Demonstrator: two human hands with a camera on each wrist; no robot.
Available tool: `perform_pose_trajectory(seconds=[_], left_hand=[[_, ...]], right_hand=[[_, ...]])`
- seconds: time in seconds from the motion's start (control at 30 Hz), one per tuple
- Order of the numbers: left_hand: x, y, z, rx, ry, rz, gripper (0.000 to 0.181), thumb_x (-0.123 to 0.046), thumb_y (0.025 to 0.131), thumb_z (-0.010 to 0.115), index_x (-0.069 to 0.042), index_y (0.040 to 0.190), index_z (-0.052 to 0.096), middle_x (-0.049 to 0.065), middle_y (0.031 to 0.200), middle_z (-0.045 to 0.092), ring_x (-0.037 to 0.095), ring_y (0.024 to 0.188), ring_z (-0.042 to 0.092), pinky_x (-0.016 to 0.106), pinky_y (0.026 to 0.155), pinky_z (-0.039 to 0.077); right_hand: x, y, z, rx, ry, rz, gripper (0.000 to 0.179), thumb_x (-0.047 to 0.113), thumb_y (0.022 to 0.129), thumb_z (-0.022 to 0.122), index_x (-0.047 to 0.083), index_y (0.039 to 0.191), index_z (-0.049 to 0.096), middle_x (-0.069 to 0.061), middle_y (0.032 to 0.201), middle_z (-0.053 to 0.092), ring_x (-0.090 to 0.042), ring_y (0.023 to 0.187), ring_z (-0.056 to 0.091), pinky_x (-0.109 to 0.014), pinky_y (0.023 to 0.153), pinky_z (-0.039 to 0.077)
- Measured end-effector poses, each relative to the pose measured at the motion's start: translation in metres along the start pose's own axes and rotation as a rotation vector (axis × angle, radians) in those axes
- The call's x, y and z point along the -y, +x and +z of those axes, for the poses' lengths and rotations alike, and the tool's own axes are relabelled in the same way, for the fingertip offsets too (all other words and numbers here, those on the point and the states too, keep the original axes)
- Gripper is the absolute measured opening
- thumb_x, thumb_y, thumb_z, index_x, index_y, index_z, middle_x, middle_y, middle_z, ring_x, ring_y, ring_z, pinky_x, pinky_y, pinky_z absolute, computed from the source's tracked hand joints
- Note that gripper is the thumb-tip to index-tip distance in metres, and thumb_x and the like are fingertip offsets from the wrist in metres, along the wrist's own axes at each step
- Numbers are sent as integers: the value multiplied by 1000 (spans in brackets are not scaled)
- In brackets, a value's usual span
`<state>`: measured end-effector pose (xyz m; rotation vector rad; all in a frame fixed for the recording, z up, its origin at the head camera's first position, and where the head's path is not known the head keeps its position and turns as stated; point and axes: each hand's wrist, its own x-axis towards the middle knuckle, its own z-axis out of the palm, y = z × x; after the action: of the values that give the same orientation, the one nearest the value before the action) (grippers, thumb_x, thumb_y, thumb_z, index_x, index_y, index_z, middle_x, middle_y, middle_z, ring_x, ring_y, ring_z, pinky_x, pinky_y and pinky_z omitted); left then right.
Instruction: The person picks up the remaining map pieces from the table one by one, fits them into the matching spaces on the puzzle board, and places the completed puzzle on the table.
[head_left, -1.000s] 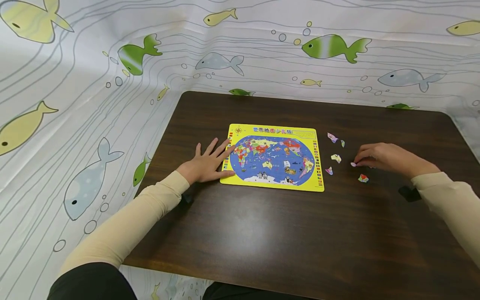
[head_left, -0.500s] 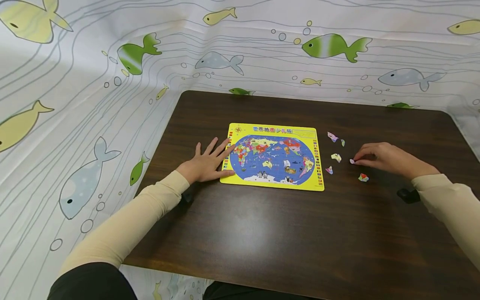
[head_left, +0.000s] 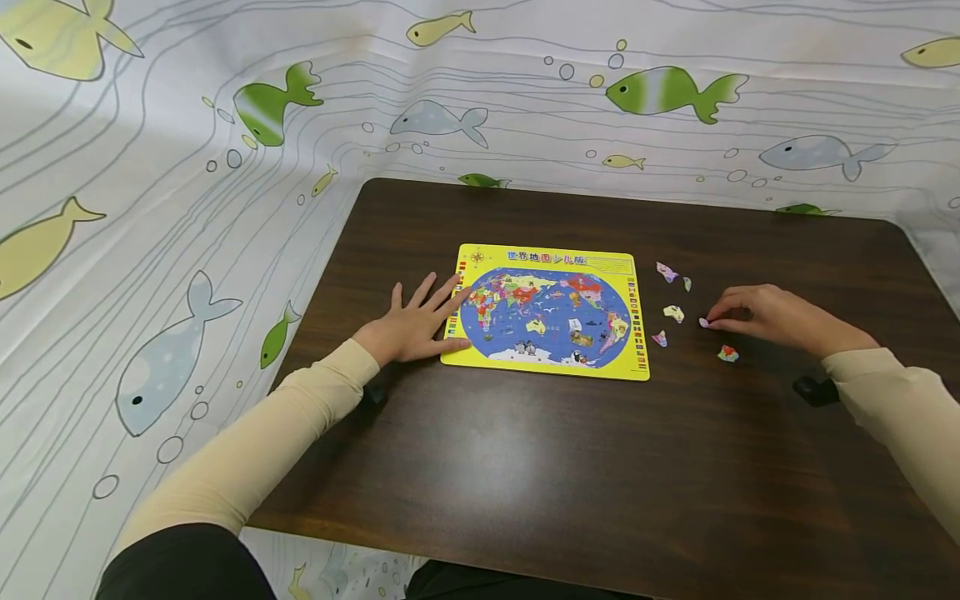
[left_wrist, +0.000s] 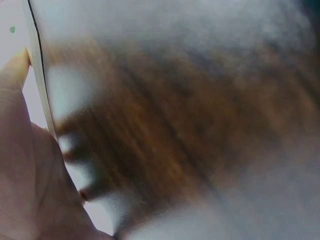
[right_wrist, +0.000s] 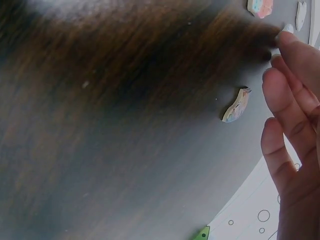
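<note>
A yellow-bordered world map puzzle board (head_left: 543,372) lies flat on the dark table. My left hand (head_left: 408,329) rests on its left edge with the fingers spread; in the left wrist view the thumb (left_wrist: 17,70) touches the board's rim. Right of the board, my right hand (head_left: 772,317) pinches a small pale pink puzzle piece (head_left: 703,322) between thumb and fingertips, low over the table. Around it lie a cream piece (head_left: 673,313), a pink and purple piece (head_left: 660,338) and a red and green piece (head_left: 727,353).
Farther back are a pinkish piece (head_left: 666,272) and a small green piece (head_left: 687,284). Another colourful piece (right_wrist: 236,106) lies beneath the right hand in the right wrist view. A fish-patterned curtain (head_left: 540,108) borders the table (head_left: 480,467) at the back and left.
My right hand has drawn the small pink piece slightly up and to the left, with little movement in the last half second. My left hand stays on the board.
</note>
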<state>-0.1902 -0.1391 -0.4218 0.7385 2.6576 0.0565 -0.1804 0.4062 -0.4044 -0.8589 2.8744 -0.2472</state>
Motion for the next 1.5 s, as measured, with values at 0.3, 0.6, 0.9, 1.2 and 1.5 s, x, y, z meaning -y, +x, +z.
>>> perform_pose_trajectory(seconds=[0.3, 0.6, 0.9, 1.2, 1.5], left_hand=[[1, 3, 1, -7, 20, -3, 89, -82, 83, 27, -38, 152, -9, -5, 161, -16, 32, 149, -12, 73, 108, -3], [3, 2, 0, -14, 28, -5, 89, -82, 83, 27, -39, 152, -10, -6, 160, -20, 31, 149, -14, 72, 109, -3], [3, 4, 1, -7, 27, -3, 89, -83, 82, 25, -39, 151, -11, -7, 160, -21, 32, 149, -14, 73, 108, -3], [2, 5, 1, 3, 33, -8, 90, -84, 82, 24, -39, 151, -11, -6, 160, -20, 32, 149, -14, 73, 108, -2], [1, 5, 2, 6, 29, -10, 89, -82, 83, 26, -39, 151, -10, -7, 160, -20, 32, 149, -15, 73, 109, -4]], right_hand=[[2, -14, 2, -85, 224, 220, 20, 26, 84, 74, 24, 104, 70, 8, 105, 60, 0, 88, 50, -17, 73, 43], [-1, -18, 14, -136, 356, 276, 31, 26, 84, 74, 11, 111, 70, -19, 131, 44, -51, 119, 24, -72, 79, 15], [1, -19, 24, -178, 321, 286, 26, 28, 83, 75, 13, 105, 74, -19, 135, 45, -52, 120, 22, -67, 75, 12], [2, -16, 27, -211, 312, 232, 16, 20, 82, 76, 16, 97, 76, -17, 129, 51, -46, 117, 28, -68, 81, 11], [4, -11, 24, -219, 207, 48, 34, 9, 74, 81, 21, 105, 74, -13, 128, 52, -36, 107, 34, -53, 72, 15]])
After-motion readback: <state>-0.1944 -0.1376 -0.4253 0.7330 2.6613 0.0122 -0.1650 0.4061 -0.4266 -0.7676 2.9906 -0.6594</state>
